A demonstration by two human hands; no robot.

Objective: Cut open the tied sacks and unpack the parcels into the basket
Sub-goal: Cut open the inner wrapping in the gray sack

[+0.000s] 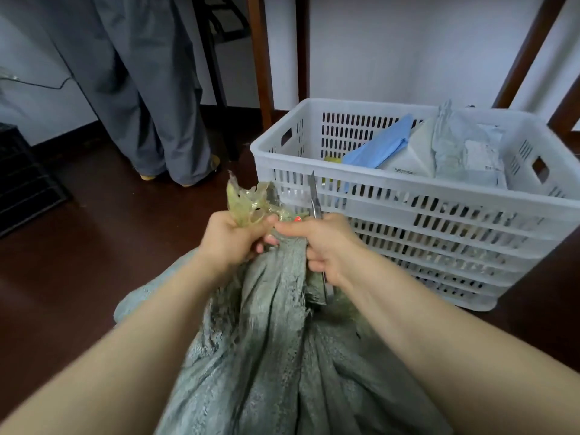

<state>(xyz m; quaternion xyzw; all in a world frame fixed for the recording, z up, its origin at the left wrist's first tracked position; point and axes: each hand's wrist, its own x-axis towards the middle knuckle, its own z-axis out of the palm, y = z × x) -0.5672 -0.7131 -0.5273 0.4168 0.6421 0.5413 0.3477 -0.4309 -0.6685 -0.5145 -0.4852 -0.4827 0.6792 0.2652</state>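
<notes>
Sack (pixel 270 346) gripped at its neck, knife (pixel 314 199) upright

It is of grey-green woven cloth and lies on the dark floor (pixel 78 262) in front of the person, just beside the white basket (pixel 408 199). The left hand (pixel 232 240) grips the bunched neck, which is wrapped in yellowish tape (pixel 251 205). The right hand (pixel 326 249) is closed around the knife handle, blade pointing up, and its thumb touches the neck. In the basket lie a blue parcel (pixel 379 146) and grey parcels (pixel 464 152). Another person in grey trousers (pixel 147 89) stands behind.
</notes>
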